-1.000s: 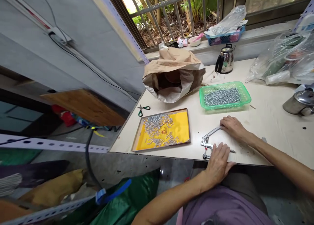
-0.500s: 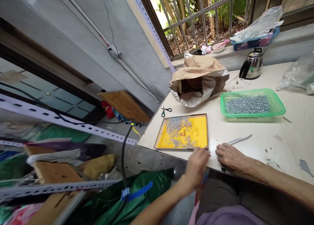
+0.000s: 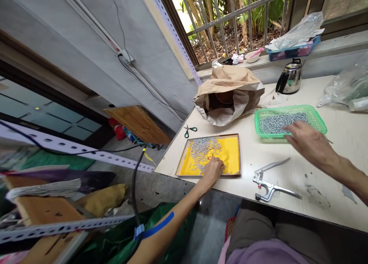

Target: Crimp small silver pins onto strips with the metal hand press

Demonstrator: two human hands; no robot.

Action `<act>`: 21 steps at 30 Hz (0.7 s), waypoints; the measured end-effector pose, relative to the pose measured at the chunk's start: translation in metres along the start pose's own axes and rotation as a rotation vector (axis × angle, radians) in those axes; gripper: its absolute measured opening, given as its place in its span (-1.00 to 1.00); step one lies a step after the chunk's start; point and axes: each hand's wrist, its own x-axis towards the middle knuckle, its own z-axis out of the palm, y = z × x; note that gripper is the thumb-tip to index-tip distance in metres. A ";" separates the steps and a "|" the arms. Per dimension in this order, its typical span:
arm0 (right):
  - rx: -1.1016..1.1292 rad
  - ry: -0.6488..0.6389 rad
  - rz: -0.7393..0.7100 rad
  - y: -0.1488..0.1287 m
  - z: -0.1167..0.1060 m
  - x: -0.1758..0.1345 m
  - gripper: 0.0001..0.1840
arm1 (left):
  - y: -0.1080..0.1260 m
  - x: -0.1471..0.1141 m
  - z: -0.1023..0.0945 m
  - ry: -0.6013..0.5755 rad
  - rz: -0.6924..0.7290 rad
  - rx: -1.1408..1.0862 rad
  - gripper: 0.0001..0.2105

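Observation:
My left hand [image 3: 212, 171] is down at the front of a shallow tray [image 3: 178, 168] with a yellow lining, its fingers curled together among small silver metal pins [image 3: 201, 147]. What is between its fingertips, if anything, is hidden. My right hand [image 3: 312, 145] hovers at the front edge of a green plastic basket [image 3: 319, 122], with thumb and fingers stretched out and bent slightly. Many similar metal pins [image 3: 277, 122] fill that basket. A silver plier-like hand tool [image 3: 268, 189] with a spring lies on the table below my right hand, touched by neither hand.
Green-handled scissors [image 3: 190, 131] lie behind the tray. An opened brown paper bag [image 3: 230, 91] stands at the back, with a metal kettle [image 3: 290, 78] to its right. Clear plastic bags [image 3: 342, 87] lie at the right. The table's front edge [image 3: 201, 185] runs close under my left arm.
My left hand has moved from the table edge onto the tray. My right hand has let go of the plier-like tool and moved up and right to the green basket.

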 end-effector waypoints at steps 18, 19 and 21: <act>0.124 -0.350 -0.090 -0.047 0.073 -0.138 -0.79 | 0.097 -0.050 0.062 -0.119 -0.188 -1.065 -0.76; 0.125 -0.340 -0.088 -0.047 0.075 -0.140 -0.78 | 0.096 -0.050 0.062 -0.119 -0.189 -1.049 -0.76; 0.127 -0.331 -0.085 -0.048 0.077 -0.142 -0.78 | 0.096 -0.049 0.062 -0.126 -0.189 -1.015 -0.76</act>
